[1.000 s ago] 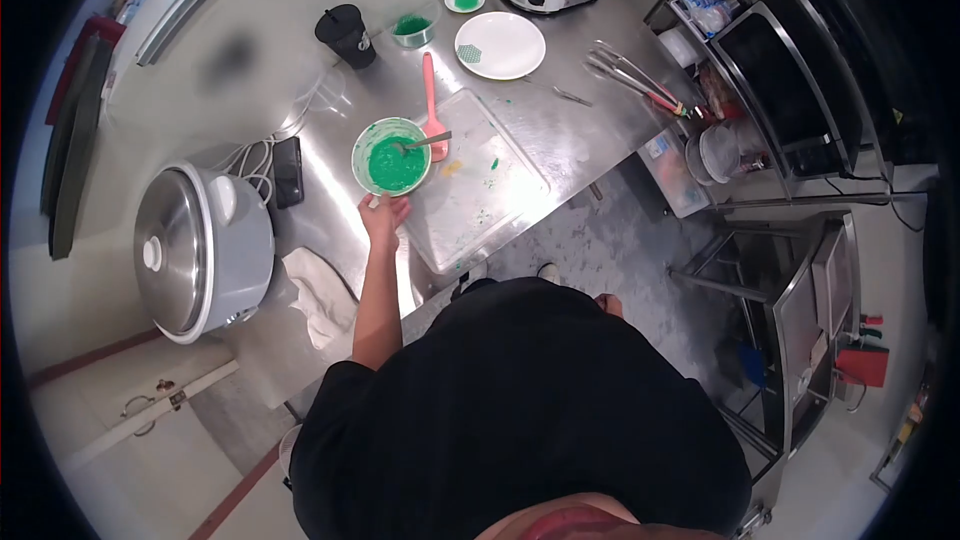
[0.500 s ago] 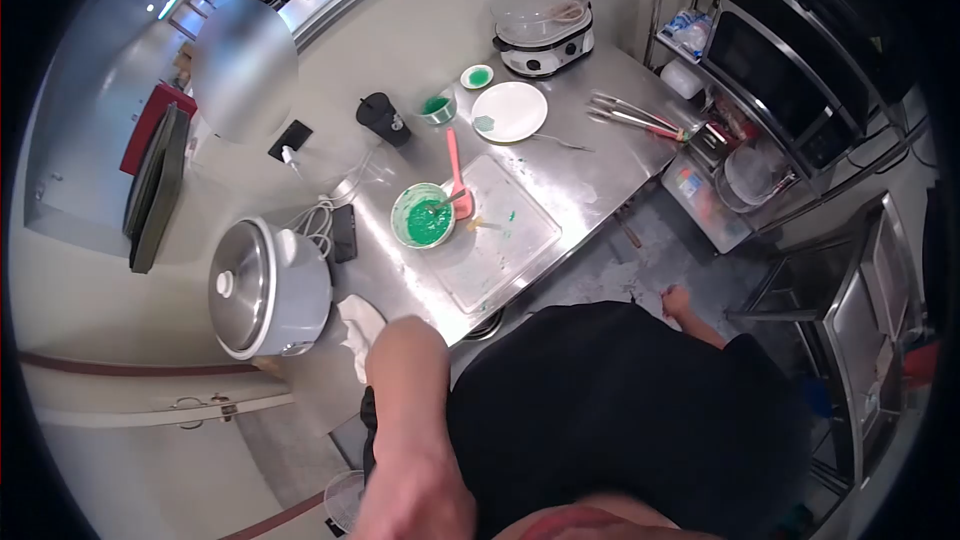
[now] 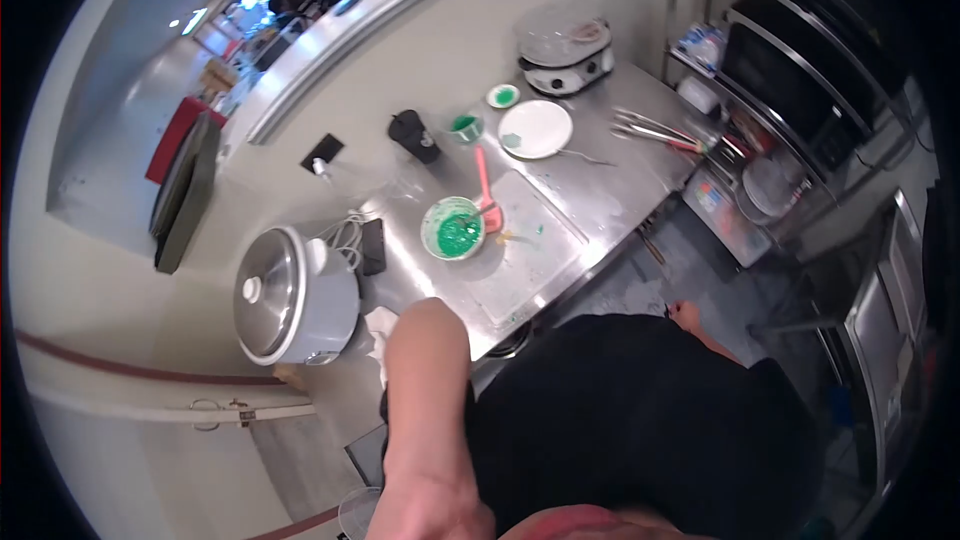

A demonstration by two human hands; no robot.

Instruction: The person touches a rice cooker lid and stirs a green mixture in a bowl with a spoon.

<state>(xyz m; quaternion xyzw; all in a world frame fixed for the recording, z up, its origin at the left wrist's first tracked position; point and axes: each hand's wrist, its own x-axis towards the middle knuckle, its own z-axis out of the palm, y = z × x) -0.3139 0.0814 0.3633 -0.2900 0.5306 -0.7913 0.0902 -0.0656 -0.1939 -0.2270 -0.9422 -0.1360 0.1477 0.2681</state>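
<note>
My left arm is bent, with the elbow toward the steel table [image 3: 625,175] and the forearm running back to the bottom edge. Of my left hand [image 3: 430,518] only the wrist end shows; its fingers are out of frame. Low at my right side, away from the table, my right hand [image 3: 686,316] has its fingers curled in, with no object visible in it. On the table, a bowl [image 3: 428,232] of green mixture [image 3: 460,235] holds a metal utensil. A pink spatula [image 3: 486,185] lies beside it on a smeared clear tray [image 3: 535,275]. A white cloth [image 3: 380,325] lies partly behind my left elbow.
A large lidded cooker [image 3: 325,305] stands left; a steamer [image 3: 565,55] stands at the back. A black cup [image 3: 414,136], a white plate [image 3: 548,128], green-filled dishes and tongs [image 3: 655,130] share the table. Right are a microwave [image 3: 775,90] on shelving and a metal rack [image 3: 885,340].
The view has shifted, so the table and its things sit further right and slightly lower. A blurred shape at the upper left is gone. My left arm stays bent and my right hand stays low.
</note>
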